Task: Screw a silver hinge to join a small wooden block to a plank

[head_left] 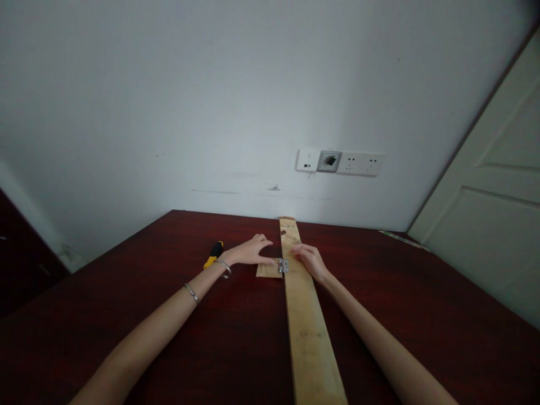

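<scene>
A long pale wooden plank (311, 332) lies on the dark red tabletop, running away from me toward the wall. Against its left edge sits a small wooden block (266, 271), and a silver metal hinge (283, 265) spans the joint between the two. My left hand (253, 250), with bracelets at the wrist, is just above and left of the block; its thumb and fingers are spread, holding nothing. Fingertips of my right hand (310, 260) are drawn together over the plank's right side, near the hinge. Whatever may be between them is too small to make out.
Left of my left hand lies a yellow and black handle (213, 255), partly hidden by the wrist. White sockets (360, 164) are set in the wall behind the table (236, 337). A flat strip (404, 240) lies at the back right, by a pale door (498, 185).
</scene>
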`<state>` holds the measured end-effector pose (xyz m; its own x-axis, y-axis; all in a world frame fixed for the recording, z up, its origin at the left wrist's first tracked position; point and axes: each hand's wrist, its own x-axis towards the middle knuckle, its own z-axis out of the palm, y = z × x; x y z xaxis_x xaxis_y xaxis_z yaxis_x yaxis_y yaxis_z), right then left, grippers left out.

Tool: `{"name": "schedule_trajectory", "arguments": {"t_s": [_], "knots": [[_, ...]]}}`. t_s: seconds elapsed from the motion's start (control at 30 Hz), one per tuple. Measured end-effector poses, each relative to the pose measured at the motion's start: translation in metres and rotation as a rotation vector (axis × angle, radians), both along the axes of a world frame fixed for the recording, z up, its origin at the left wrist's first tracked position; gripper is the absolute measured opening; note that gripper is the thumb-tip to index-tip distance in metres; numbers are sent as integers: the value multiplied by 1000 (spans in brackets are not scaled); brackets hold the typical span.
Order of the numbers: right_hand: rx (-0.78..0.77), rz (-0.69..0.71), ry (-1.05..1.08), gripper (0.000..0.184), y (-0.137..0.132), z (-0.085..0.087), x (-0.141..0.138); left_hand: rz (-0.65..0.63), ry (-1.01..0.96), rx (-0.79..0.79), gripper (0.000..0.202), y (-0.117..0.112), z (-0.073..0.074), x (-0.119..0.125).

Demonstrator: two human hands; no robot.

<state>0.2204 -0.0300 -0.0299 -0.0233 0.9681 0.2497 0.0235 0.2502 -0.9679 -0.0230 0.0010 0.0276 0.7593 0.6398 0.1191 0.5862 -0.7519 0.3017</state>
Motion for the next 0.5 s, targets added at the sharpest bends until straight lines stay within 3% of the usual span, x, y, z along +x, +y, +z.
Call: {"name": "schedule_trajectory", "arguments": {"t_s": [0.13,0.27,0.37,0.5], "knots": [[-24,-6,109,29,3,-3,0,232,-56,115,49,12,22,-30],[-44,-15,182,31,2,0,-3,535,72,154,46,24,31,-70],[-59,-15,208,29,0,2,-4,696,250,25,48,27,34,-97],[-72,-8,225,24,-1,3,-5,754,319,-214,49,28,29,-120]]}}
